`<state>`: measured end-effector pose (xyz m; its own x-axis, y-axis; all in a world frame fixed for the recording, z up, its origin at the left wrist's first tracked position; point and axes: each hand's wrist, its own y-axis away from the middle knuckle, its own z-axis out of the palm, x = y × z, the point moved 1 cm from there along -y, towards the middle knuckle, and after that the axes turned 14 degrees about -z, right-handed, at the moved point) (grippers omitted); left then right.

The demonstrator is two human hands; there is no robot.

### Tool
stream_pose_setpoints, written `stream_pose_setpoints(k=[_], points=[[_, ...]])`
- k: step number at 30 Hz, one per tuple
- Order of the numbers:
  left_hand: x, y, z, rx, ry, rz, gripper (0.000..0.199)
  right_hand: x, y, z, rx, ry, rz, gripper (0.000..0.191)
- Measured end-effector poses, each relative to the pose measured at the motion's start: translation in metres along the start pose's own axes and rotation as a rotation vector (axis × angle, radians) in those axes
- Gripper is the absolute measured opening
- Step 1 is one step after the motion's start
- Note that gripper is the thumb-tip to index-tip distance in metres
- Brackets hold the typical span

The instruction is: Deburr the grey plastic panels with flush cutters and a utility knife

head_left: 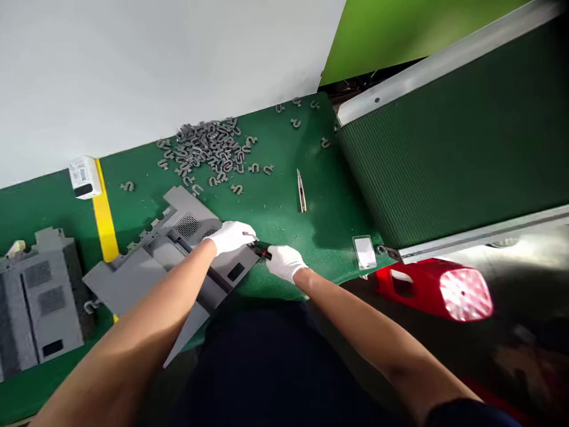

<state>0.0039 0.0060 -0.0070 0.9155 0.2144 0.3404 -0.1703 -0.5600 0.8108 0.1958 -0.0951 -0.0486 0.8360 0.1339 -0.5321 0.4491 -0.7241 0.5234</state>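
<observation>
Steadying a broad grey plastic panel (166, 252), seemingly, is the left hand (231, 237), grip unclear, while the right hand (284, 261) clasps a black-and-red tool (262, 252).

Desk (329, 222): smooth green surface, semi-glossy, showing soft light reflections. Housing panel (137, 273): matt grey, plastic in appearance, with perforated areas. Small hooked clips (208, 148): matt grey, likewise plastic-looking. Gloves (284, 263): white, matt cloth. Conveyor belt (462, 136): dark green, finely ribbed near its end; side rail (444, 62) metallic, with a dull sheen. Stool (418, 290): glossy red, plastic-looking. Wall (155, 65): smooth, matt white.
</observation>
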Motion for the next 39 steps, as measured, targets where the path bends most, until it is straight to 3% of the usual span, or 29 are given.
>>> stream_pose_setpoints(k=[7, 23, 34, 37, 39], points=[[0.002, 0.0, 0.002, -0.009, 0.011, -0.013, 0.028, -0.004, -0.001, 0.003, 0.01, 0.034, 0.013, 0.035], [0.007, 0.008, -0.001, 0.0, 0.047, -0.042, 0.026, -0.018, -0.004, -0.006, -0.05, -0.003, 0.034, 0.027], [0.005, -0.001, 0.002, 0.028, 0.002, -0.035, 0.03, -0.009, -0.01, 0.005, 0.014, -0.08, 0.066, 0.028], [0.003, 0.0, 0.004, 0.029, 0.09, -0.03, 0.028, -0.004, -0.008, 0.002, 0.038, -0.153, 0.092, 0.026], [0.002, 0.001, -0.003, 0.091, 0.23, 0.01, 0.027, 0.002, -0.003, -0.002, 0.057, -0.234, 0.126, 0.024]])
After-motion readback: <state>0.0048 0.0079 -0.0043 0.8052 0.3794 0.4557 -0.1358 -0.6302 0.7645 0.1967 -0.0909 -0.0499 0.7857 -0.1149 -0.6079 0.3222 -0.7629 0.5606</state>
